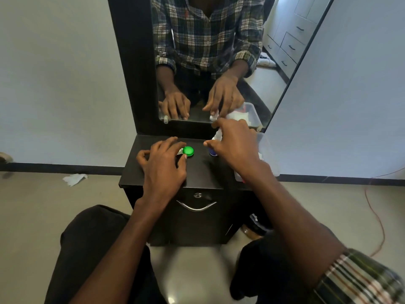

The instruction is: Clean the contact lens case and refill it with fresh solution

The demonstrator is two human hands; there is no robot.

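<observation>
The contact lens case lies on the black dresser top (197,172). Its green cap (188,151) shows beside a bit of white case body (180,151). My left hand (162,165) sits at the case's left, its index finger and thumb pinching the white body next to the green cap. The blue cap (212,152) lies to the right, partly under my right hand (234,145). That hand reaches over a small white solution bottle (218,134) standing at the back; in the mirror its fingertips pinch the bottle's top.
A tall mirror (285,73) stands right behind the dresser top. A clear plastic box (266,148) with white items sits at the right edge. A drawer handle (196,207) is below the top. Crumpled tissue (74,178) and a red cable (381,222) lie on the floor.
</observation>
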